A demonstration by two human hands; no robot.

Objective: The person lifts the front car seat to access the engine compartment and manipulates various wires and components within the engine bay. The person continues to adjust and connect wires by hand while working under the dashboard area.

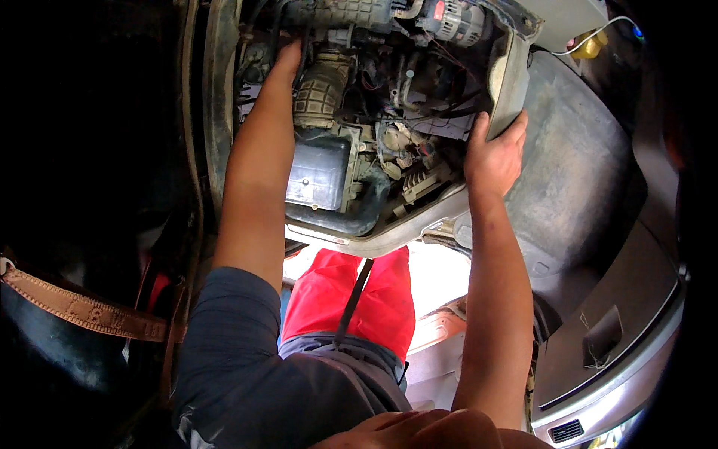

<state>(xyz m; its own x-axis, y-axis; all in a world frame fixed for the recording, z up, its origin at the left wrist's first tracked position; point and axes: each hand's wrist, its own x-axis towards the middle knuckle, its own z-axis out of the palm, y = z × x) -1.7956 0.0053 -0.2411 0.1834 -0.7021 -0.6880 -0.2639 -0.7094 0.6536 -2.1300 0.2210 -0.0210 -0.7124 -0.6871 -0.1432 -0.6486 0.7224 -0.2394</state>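
Observation:
I am looking down into a vehicle's open engine bay (374, 112). My left hand (286, 61) reaches deep in at the upper left, its fingers hidden among hoses beside a ribbed corrugated air duct (321, 88); what it holds cannot be seen. A black rectangular box (320, 173) sits just right of my left forearm. My right hand (495, 153) grips the lower edge of a grey panel (510, 78) at the bay's right side. Wires and an alternator (449, 21) lie at the back.
A large dark grey cover panel (576, 172) spreads to the right, with a silver trim piece and vent (598, 404) below it. My red trousers (351, 292) show under the bay's front lip (389, 238). A brown strap (82, 308) crosses the lower left.

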